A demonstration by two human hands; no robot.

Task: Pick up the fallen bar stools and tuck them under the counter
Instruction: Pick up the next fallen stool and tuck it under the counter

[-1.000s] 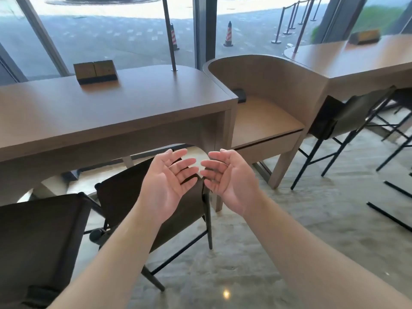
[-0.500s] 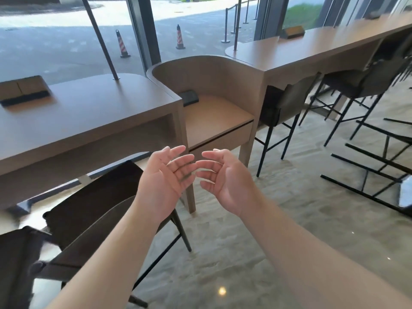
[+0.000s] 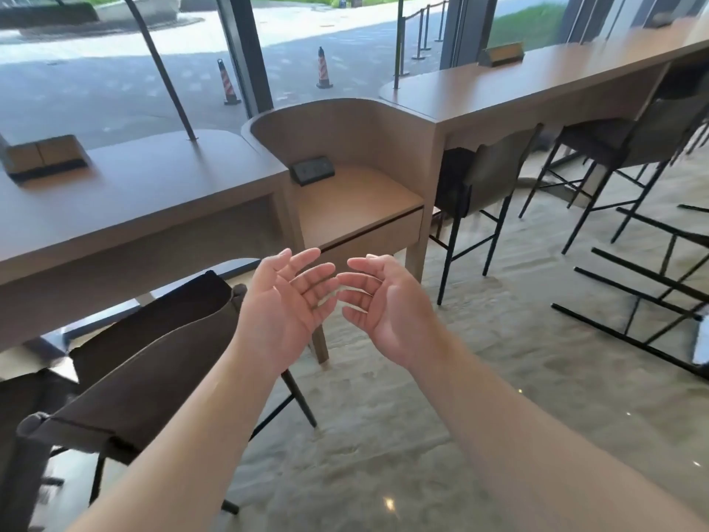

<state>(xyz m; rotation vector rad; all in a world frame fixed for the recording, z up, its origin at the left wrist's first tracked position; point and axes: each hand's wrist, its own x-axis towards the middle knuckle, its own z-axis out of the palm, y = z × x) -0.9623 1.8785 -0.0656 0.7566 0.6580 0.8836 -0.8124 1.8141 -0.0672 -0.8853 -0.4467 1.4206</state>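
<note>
Stool (image 3: 652, 297) lies toppled on the floor at right — left hand (image 3: 286, 309) and right hand (image 3: 387, 305), both spread and empty, should grip its frame, not the legs.

2 desks stand along the window: the left desk (image 3: 126, 201) and the right desk (image 3: 537, 82), with a low alcove seat (image 3: 356, 201) between them. A socket box (image 3: 311, 170) sits at the back of that seat. 1 stool (image 3: 153, 355) stands before the left desk, 2 upright stools (image 3: 495, 174) (image 3: 621, 140) are tucked at the right desk. A fallen stool (image 3: 652, 293) lies on the floor at far right. The left hand (image 3: 286, 309) and right hand (image 3: 383, 309) hover side by side in front of the seat.
</note>
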